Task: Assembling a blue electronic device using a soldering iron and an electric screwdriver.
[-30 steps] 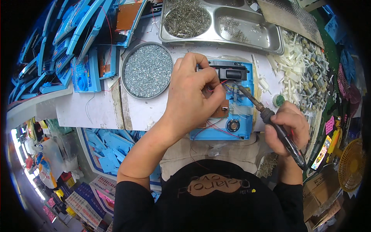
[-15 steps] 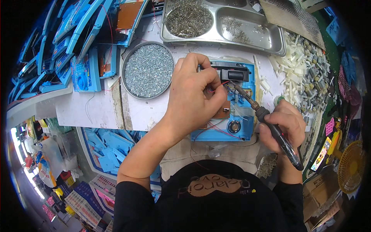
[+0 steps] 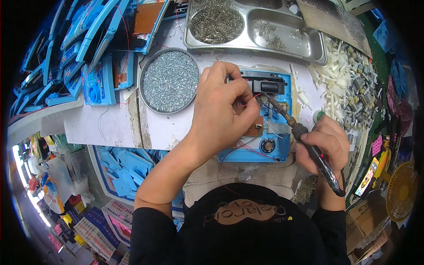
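Note:
A light-blue plastic housing (image 3: 229,156) lies on the bench before me, holding circuit boards, wires and a round speaker (image 3: 267,145). My left hand (image 3: 218,106) is over its left half, thumb and forefinger pinched on a thin red wire (image 3: 257,95). In my right hand (image 3: 331,143) is a soldering iron (image 3: 314,151), its metal tip slanting up-left to the wire, just below a black block (image 3: 268,86) in the housing. Whether the tip touches the wire I cannot tell. A small green object (image 3: 318,115) shows by my right fingers.
Left of my left hand stands a round tray (image 3: 170,81) of small screws. Behind the housing is a metal compartment tray (image 3: 282,52) with small metal parts. White plastic pieces (image 3: 331,79) lie to the right. Blue housings (image 3: 99,84) are stacked at the left.
The soldering iron's handle has shifted very slightly in my right hand, its rear end a little lower. My left hand keeps its pinch on the red wire in nearly the same place.

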`<move>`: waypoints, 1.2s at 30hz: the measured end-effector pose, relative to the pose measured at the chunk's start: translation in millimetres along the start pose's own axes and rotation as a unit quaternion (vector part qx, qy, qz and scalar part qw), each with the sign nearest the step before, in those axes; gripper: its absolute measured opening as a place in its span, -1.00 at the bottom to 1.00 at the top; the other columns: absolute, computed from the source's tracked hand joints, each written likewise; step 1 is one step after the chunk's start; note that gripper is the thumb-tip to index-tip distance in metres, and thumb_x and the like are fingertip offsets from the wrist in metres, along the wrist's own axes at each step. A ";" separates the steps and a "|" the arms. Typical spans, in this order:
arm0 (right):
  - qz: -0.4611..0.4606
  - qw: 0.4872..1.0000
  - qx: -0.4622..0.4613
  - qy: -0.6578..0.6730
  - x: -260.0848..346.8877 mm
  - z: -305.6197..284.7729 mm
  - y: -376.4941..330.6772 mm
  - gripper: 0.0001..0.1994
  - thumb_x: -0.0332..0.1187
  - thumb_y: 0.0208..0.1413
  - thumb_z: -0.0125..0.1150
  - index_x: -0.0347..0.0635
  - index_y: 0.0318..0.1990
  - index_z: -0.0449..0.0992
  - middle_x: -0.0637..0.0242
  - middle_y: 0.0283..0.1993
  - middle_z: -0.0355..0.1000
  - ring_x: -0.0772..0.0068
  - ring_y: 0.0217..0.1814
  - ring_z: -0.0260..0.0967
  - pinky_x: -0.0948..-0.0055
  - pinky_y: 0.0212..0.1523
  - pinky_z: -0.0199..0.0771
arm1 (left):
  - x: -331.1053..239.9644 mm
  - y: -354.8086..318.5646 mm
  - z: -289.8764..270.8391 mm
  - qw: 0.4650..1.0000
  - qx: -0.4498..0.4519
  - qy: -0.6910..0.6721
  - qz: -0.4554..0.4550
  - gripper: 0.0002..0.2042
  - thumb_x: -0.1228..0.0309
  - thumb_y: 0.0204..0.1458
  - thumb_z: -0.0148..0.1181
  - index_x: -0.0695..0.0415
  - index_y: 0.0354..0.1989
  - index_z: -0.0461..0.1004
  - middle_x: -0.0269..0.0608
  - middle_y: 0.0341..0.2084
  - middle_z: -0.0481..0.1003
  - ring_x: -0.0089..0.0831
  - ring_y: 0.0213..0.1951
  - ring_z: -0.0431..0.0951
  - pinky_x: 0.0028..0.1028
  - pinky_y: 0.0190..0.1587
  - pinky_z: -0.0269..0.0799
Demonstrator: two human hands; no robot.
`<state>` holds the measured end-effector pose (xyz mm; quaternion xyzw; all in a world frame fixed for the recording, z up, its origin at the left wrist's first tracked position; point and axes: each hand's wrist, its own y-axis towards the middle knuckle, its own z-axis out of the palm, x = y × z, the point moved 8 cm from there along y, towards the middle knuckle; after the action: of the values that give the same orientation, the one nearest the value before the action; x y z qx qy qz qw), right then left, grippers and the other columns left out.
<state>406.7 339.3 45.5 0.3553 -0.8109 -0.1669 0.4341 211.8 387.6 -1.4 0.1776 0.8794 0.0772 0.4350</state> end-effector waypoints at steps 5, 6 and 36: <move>0.003 1.000 0.006 -0.001 0.7 0.0 -0.1 -0.67 -0.57 -0.17 0.49 -0.18 -0.20 0.55 0.40 -0.60 0.33 0.37 -0.63 0.21 0.43 -0.59 0.15 | -0.7 0.4 -0.5 1.000 0.003 -0.003 -0.010 -0.90 0.48 -0.14 0.33 0.20 -0.52 0.52 -0.13 -0.25 0.38 -0.19 -0.15 0.40 -0.31 -0.05 0.31; 0.003 1.000 0.007 -0.001 0.4 0.6 -0.3 -0.67 -0.57 -0.17 0.49 -0.18 -0.20 0.55 0.40 -0.60 0.33 0.37 -0.63 0.21 0.43 -0.59 0.15 | -0.5 0.3 -0.3 1.000 0.004 -0.005 -0.013 -0.90 0.48 -0.14 0.33 0.20 -0.52 0.52 -0.13 -0.25 0.38 -0.19 -0.15 0.40 -0.31 -0.05 0.31; 0.016 1.000 0.013 -0.001 -2.2 2.2 1.5 -0.70 -0.58 -0.19 0.47 -0.19 -0.25 0.55 0.38 -0.60 0.34 0.36 -0.63 0.23 0.42 -0.59 0.16 | -1.3 1.0 0.8 1.000 -0.021 0.020 0.004 -0.88 0.47 -0.21 0.36 0.18 -0.55 0.51 -0.16 -0.30 0.36 -0.23 -0.23 0.39 -0.35 -0.14 0.31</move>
<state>405.0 341.8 43.8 0.3478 -0.8189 -0.1492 0.4315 213.4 388.0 -0.7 0.1706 0.8853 0.1006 0.4208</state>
